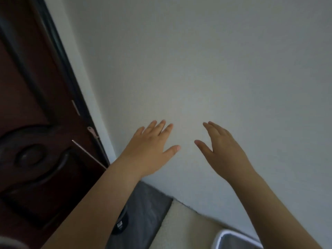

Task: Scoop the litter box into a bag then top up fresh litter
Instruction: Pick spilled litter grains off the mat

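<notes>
A pale wall (197, 60) is shown across the view, with a dark wooden door (27, 105) at 9 o'clock. The left hand (152, 150) and right hand (224, 151) are held near centre, fingers spread, nothing gripped. A grey mat (143, 209) is seen at 6 o'clock, and a corner of the white-rimmed litter box (233, 238) at 5 o'clock.

left hand (151, 150), right hand (225, 153) = 2 (hands) | door (27, 87) = 1 | litter box (220, 237) = 1 | mat (147, 203) = 1
</notes>
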Demonstrator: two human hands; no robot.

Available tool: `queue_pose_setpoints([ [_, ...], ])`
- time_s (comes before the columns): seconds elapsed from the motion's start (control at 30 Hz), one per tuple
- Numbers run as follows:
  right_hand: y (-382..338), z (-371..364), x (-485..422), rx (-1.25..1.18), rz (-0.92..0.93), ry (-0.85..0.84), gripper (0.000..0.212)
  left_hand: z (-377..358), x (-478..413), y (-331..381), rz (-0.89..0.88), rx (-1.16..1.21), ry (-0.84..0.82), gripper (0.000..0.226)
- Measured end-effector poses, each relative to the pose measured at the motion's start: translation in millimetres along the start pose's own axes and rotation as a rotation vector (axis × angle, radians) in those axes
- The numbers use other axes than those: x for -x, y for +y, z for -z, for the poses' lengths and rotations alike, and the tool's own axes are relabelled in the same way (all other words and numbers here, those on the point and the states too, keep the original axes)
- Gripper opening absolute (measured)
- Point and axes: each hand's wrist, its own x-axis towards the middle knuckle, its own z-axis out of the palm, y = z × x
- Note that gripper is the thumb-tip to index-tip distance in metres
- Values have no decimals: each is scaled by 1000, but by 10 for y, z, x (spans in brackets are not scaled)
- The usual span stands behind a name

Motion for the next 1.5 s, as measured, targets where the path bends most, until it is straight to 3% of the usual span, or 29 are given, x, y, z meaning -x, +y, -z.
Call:
queue_pose_setpoints([
  [0.27,26,-665,918,69,-317,-67,64,-929,33,-134,-287,30,-95,74],
  [0.47,-114,-1268,1582,65,-506,-112,70,-1648,332,-160,-391,54,-83,76],
  [0.87,467,-1399,2174,39,-567,-176,69,-2378,763,221,-355,98,-198,77],
  [1.13,722,-1619,2245,26,-570,-206,69,-2727,728,340,-314,153,-186,75],
  [1.33,771,-2143,2062,49,-586,-64,77,-3168,397,159,-325,292,-83,65],
  [1.5,1044,-3085,2020,96,-583,-17,76,-4025,257,-66,-325,239,-65,71],
])
